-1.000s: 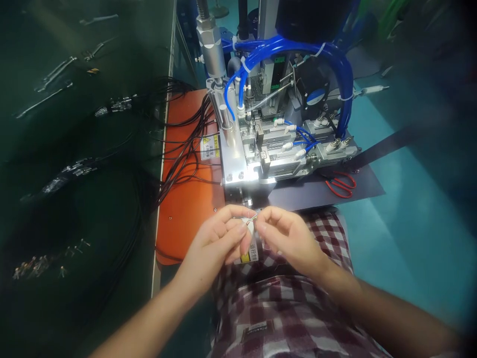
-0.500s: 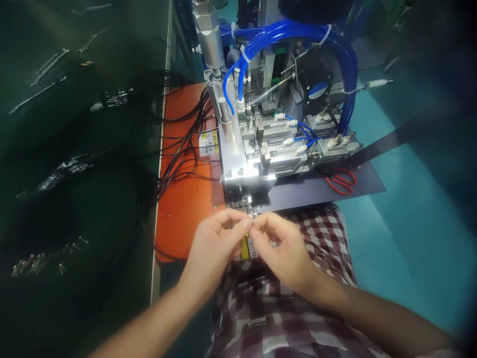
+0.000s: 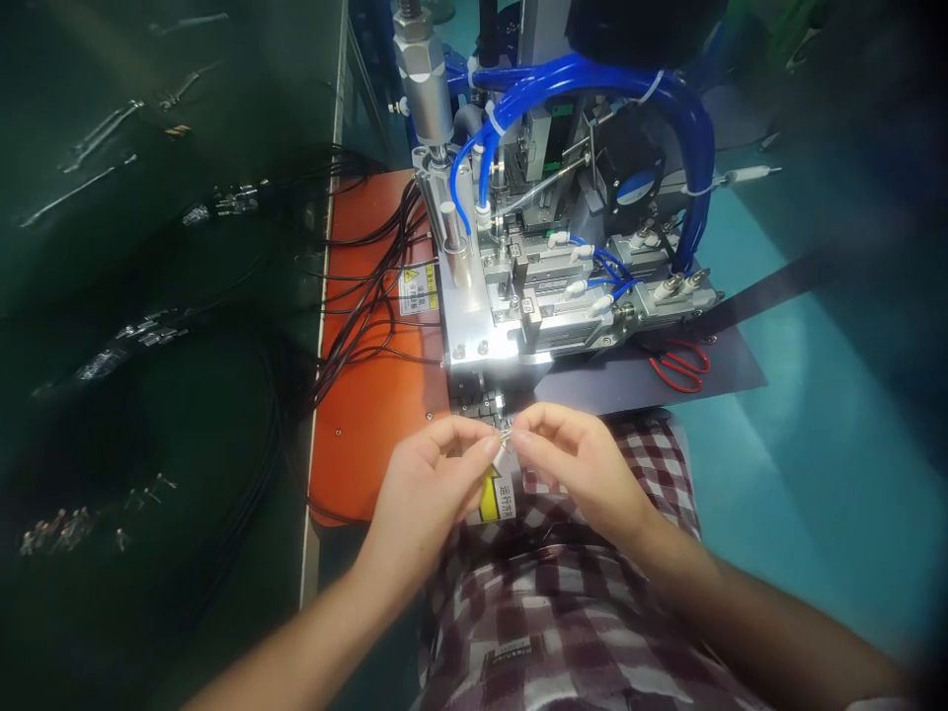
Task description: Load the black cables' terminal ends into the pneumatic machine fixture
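Note:
Thin light-coloured wires [image 3: 506,435], with a hint of red, span the small gap between my two hands. My left hand [image 3: 434,474] is closed, its thumb and forefinger pinching them from the left. Opposite it, my right hand [image 3: 582,464] is closed too, thumb and forefinger pressed together on the wires' other end. The fingertips hide most of what is pinched. Both hands are just in front of the metal machine [image 3: 511,336], above a yellow-and-white label [image 3: 498,494].
Black cables [image 3: 370,267] cross the orange board [image 3: 377,395] at left. Small metal-ended parts [image 3: 63,528] lie on the dark green table [image 3: 185,612]. Red-handled cutters [image 3: 681,365] rest on the grey plate [image 3: 592,385] at right. Blue air hoses [image 3: 585,64] arch over the machine.
My right hand has moved slightly right, widening the gap between the fingertips so that the thin wires show. My left hand stays nearly in place, and the whole view has shifted slightly.

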`<control>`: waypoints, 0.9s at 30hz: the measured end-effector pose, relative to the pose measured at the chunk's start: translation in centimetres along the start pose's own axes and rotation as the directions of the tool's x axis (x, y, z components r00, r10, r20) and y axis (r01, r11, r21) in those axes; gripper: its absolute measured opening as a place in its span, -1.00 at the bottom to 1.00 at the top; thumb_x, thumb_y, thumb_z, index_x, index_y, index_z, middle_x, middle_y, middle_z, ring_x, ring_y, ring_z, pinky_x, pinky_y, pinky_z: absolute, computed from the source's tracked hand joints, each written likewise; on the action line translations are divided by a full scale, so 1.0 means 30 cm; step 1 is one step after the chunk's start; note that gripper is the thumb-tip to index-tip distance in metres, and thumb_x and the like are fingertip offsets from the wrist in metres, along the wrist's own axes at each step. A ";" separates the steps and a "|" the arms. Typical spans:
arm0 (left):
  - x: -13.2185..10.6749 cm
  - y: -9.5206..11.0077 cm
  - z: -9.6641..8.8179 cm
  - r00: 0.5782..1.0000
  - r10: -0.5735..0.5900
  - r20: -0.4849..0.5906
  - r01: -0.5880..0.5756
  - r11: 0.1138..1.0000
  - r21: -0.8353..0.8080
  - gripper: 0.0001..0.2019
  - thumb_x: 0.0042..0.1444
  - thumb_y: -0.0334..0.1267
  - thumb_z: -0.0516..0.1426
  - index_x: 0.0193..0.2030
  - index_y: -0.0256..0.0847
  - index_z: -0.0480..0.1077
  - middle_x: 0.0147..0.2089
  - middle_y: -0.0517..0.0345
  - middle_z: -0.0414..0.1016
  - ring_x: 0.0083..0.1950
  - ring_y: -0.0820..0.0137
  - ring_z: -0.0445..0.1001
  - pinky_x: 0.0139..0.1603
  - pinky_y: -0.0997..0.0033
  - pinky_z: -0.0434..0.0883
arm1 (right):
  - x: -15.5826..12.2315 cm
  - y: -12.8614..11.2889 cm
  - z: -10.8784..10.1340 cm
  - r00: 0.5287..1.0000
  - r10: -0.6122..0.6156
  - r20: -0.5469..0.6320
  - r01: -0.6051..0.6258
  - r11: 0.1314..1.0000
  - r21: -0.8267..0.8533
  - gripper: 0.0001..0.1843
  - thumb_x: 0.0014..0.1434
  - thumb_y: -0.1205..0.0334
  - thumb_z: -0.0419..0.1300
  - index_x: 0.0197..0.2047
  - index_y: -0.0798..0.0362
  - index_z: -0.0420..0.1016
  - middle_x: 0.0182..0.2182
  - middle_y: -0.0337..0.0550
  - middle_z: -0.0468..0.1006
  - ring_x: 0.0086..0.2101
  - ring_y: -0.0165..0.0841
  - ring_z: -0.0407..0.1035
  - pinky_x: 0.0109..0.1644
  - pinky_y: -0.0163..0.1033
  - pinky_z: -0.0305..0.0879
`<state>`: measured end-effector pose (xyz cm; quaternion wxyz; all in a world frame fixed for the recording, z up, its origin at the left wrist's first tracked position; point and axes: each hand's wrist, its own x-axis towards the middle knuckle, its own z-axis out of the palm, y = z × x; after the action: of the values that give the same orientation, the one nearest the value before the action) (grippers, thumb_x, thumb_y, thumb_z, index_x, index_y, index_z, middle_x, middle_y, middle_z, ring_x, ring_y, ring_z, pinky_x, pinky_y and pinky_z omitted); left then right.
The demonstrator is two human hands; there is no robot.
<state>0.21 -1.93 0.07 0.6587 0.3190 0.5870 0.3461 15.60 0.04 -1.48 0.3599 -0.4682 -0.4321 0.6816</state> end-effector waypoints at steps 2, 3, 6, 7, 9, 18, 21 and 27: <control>0.000 0.003 0.000 1.000 -0.002 0.010 0.003 1.000 -0.021 -0.77 0.06 -0.10 0.24 -0.33 -0.24 0.41 -0.66 0.38 0.12 -0.68 0.65 -0.02 -0.65 0.57 -0.10 | 0.002 0.004 0.002 1.000 0.017 -0.001 -0.017 1.000 0.026 -0.83 0.09 0.20 0.24 -0.45 0.09 0.39 -0.66 -0.41 0.25 -0.64 -0.56 0.05 -0.55 -0.39 0.03; 0.000 0.005 -0.001 1.000 -0.004 0.014 0.004 0.999 -0.033 -0.77 0.07 -0.11 0.23 -0.32 -0.24 0.41 -0.65 0.38 0.13 -0.68 0.66 -0.02 -0.65 0.56 -0.09 | 0.003 0.005 0.003 1.000 0.026 -0.002 -0.026 0.999 0.031 -0.84 0.08 0.22 0.24 -0.46 0.09 0.39 -0.66 -0.41 0.25 -0.63 -0.56 0.05 -0.55 -0.39 0.02; 0.002 0.010 -0.001 1.000 -0.004 0.020 0.005 0.999 -0.054 -0.80 0.09 -0.14 0.22 -0.31 -0.24 0.40 -0.64 0.39 0.15 -0.68 0.68 -0.02 -0.64 0.56 -0.08 | 0.006 0.003 0.002 0.999 0.042 -0.002 -0.042 0.999 0.016 -0.85 0.07 0.26 0.23 -0.48 0.11 0.38 -0.65 -0.39 0.26 -0.61 -0.55 0.09 -0.55 -0.39 0.02; 0.002 0.010 -0.002 1.000 -0.002 0.019 0.003 0.999 -0.054 -0.80 0.10 -0.15 0.22 -0.31 -0.24 0.40 -0.64 0.39 0.15 -0.68 0.68 -0.01 -0.63 0.57 -0.08 | 0.006 0.002 0.001 0.999 0.038 -0.010 -0.038 0.999 0.002 -0.85 0.07 0.26 0.23 -0.47 0.11 0.38 -0.64 -0.38 0.27 -0.60 -0.55 0.10 -0.55 -0.39 0.02; 0.002 0.008 -0.003 1.000 0.002 0.024 -0.001 0.999 -0.044 -0.81 0.11 -0.15 0.21 -0.31 -0.24 0.39 -0.67 0.40 0.12 -0.68 0.67 -0.02 -0.63 0.57 -0.08 | 0.007 -0.002 -0.001 0.999 0.017 -0.027 -0.018 1.000 -0.026 -0.86 0.06 0.26 0.24 -0.45 0.11 0.39 -0.63 -0.38 0.28 -0.60 -0.55 0.09 -0.55 -0.39 0.02; 0.004 -0.004 -0.001 0.999 0.001 0.035 0.001 0.999 -0.053 -0.84 0.11 -0.18 0.22 -0.30 -0.23 0.40 -0.65 0.40 0.09 -0.66 0.68 -0.02 -0.64 0.60 -0.11 | 0.006 -0.001 0.001 1.000 0.004 -0.016 -0.004 1.000 -0.010 -0.86 0.05 0.25 0.25 -0.45 0.12 0.40 -0.61 -0.36 0.29 -0.59 -0.54 0.09 -0.53 -0.38 0.02; 0.004 0.000 0.001 1.000 0.006 0.029 -0.004 0.997 -0.080 -0.85 0.09 -0.21 0.23 -0.31 -0.24 0.40 -0.63 0.39 0.15 -0.67 0.70 -0.02 -0.65 0.60 -0.11 | 0.005 0.006 -0.001 1.000 0.003 -0.017 -0.004 0.999 -0.040 -0.84 0.06 0.22 0.25 -0.44 0.13 0.41 -0.58 -0.32 0.33 -0.56 -0.51 0.13 -0.50 -0.37 0.06; 0.010 0.003 0.001 1.000 -0.010 0.016 0.012 0.997 -0.079 -0.84 0.07 -0.21 0.23 -0.35 -0.26 0.39 -0.65 0.39 0.14 -0.69 0.70 -0.02 -0.65 0.60 -0.12 | 0.009 0.004 -0.003 0.999 -0.044 -0.020 0.042 0.995 -0.086 -0.84 0.09 0.19 0.22 -0.40 0.12 0.41 -0.55 -0.29 0.34 -0.53 -0.49 0.15 -0.46 -0.33 0.08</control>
<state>0.25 -1.63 -0.01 0.6773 0.2921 0.5694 0.3629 15.59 0.26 -1.68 0.3588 -0.4810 -0.4669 0.6496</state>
